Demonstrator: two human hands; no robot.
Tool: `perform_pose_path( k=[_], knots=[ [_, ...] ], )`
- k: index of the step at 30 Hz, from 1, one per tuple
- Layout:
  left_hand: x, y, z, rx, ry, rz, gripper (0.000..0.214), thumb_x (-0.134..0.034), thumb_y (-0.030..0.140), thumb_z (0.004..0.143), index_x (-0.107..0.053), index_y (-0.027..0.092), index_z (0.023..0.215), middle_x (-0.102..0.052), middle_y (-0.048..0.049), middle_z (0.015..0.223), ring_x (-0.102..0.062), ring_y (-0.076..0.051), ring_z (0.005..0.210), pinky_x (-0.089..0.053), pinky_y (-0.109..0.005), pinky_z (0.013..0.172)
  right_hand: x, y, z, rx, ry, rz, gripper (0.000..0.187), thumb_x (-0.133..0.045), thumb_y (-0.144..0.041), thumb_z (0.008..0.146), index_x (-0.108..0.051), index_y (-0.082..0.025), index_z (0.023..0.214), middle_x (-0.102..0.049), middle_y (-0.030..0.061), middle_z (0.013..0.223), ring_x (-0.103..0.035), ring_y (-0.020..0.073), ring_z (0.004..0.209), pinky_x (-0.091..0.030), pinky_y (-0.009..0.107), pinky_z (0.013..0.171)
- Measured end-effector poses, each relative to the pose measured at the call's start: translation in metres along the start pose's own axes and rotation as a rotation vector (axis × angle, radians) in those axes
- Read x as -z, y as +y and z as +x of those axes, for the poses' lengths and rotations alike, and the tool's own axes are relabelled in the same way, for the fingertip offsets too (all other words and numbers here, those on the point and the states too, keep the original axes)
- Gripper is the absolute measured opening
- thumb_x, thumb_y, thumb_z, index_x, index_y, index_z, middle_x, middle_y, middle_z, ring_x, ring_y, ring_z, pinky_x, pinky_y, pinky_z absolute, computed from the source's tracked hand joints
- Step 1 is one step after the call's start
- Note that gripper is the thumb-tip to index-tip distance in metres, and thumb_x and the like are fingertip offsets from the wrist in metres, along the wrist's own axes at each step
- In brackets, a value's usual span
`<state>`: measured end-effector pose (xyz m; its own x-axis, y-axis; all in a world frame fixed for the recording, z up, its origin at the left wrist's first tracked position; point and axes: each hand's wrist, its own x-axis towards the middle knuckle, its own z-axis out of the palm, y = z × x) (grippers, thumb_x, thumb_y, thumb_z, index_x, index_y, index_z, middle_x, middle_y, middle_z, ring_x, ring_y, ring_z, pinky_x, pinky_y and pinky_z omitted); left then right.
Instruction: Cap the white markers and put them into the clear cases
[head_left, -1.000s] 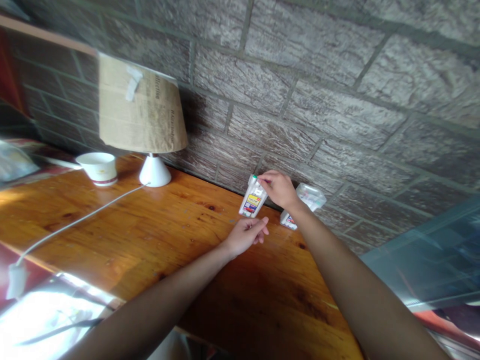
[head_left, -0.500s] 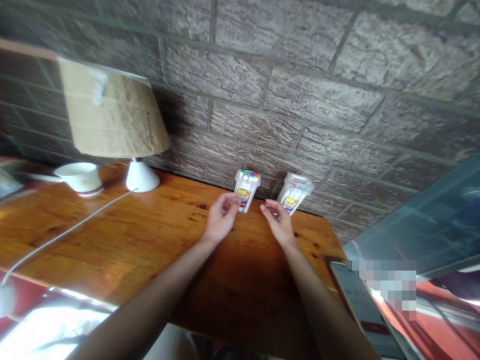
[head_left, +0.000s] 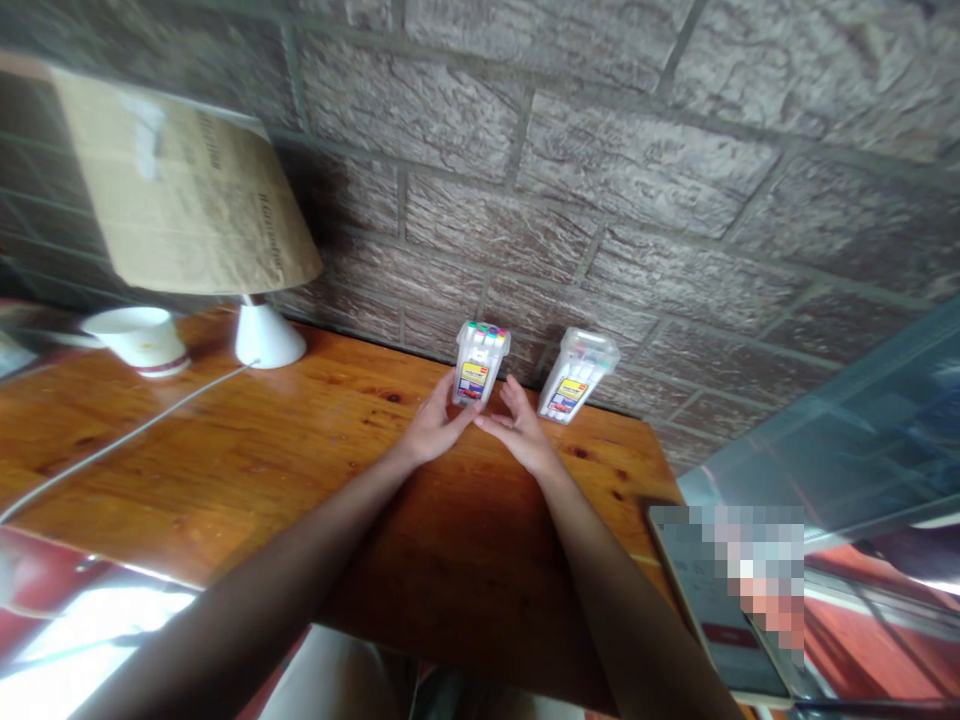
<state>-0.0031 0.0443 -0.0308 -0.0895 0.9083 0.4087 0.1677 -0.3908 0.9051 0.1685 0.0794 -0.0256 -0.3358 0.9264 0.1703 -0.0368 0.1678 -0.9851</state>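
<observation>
A clear plastic case of markers (head_left: 480, 352) with colourful caps and a yellow label stands on the table by the wall. My left hand (head_left: 436, 424) is at its left side, fingers stretched along the edge and thumb near the lower front; it appears to touch the case. To the right of the same case, my right hand (head_left: 519, 428) has its fingers spread, thumb pointing towards the left thumb. Its fingers are apart from the case. Beyond my right hand, a second clear marker case (head_left: 579, 375) with a similar label leans back against the wall.
A lamp (head_left: 266, 335) with a brown paper shade stands on the wooden table (head_left: 330, 400), its cord running left. Left of it is a white cup (head_left: 142, 340). A tablet-like device (head_left: 720, 600) lies at the right edge. The brick wall (head_left: 465, 220) rises behind.
My view has shifted slightly. Both hands have spread from curled poses; the right has moved left, away from the second case, and both now flank the first case.
</observation>
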Motion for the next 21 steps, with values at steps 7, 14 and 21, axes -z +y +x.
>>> perform_pose_path(
  k=[7, 14, 21],
  knots=[
    [-0.005, 0.009, -0.006, 0.023, -0.104, -0.062, 0.073, -0.069, 0.043, 0.085, -0.039, 0.017, 0.146, -0.048, -0.0186, 0.148, -0.054, -0.028, 0.131, -0.042, -0.047, 0.112, 0.003, -0.005, -0.003, 0.076, -0.037, -0.008, 0.096, -0.082, -0.034, 0.069, -0.033, -0.032, 0.151, -0.050, 0.0102, 0.150, -0.045, 0.0283, 0.140, -0.053, 0.046, 0.100],
    [0.001, 0.003, -0.004, 0.102, -0.011, 0.092, 0.091, -0.075, 0.048, 0.078, -0.034, 0.015, 0.152, -0.061, -0.0177, 0.133, -0.067, -0.023, 0.096, -0.055, -0.038, 0.085, 0.004, -0.012, -0.019, 0.147, -0.037, -0.185, 0.075, -0.073, -0.033, 0.080, -0.041, -0.030, 0.148, -0.060, 0.0089, 0.141, -0.057, 0.0259, 0.129, -0.058, 0.035, 0.085],
    [0.010, 0.023, 0.000, 0.008, -0.040, 0.092, 0.062, -0.075, 0.047, 0.077, -0.060, 0.016, 0.128, -0.070, -0.0098, 0.117, -0.065, -0.018, 0.083, -0.053, -0.030, 0.075, -0.002, -0.021, -0.038, 0.147, 0.034, -0.222, 0.054, -0.069, -0.037, 0.084, -0.057, -0.025, 0.135, -0.070, 0.0095, 0.127, -0.066, 0.0256, 0.116, -0.058, 0.039, 0.087]
  ],
)
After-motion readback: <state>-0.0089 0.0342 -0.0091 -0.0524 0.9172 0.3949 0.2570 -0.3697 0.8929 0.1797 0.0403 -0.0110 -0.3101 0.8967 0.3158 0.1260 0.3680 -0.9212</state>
